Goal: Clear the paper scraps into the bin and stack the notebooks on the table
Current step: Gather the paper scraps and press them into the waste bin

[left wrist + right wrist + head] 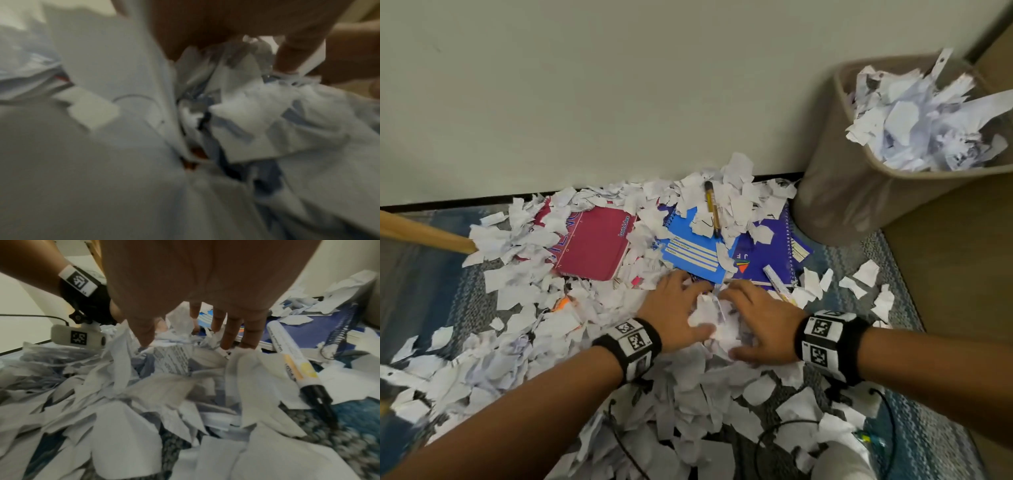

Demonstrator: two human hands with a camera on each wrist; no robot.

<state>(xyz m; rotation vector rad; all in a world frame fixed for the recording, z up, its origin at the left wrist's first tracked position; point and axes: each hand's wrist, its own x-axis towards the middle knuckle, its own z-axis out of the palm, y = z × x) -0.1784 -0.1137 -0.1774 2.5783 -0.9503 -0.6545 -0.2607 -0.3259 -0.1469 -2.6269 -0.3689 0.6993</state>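
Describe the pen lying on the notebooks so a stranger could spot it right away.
Start at the bin by the wall and look left to the light blue notebook. The pen lies across its far edge, yellow-barrelled with a dark cap, unlike the white marker nearer the hands.

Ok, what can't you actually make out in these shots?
- Head view: maroon notebook title, covered by paper scraps.
- Head view: bin depth, cut off at right edge.
- Left wrist view: left hand grip, blurred.
- Right wrist view: right hand fingertips, buried in scraps.

black wristbands [635, 346] with checkered tags
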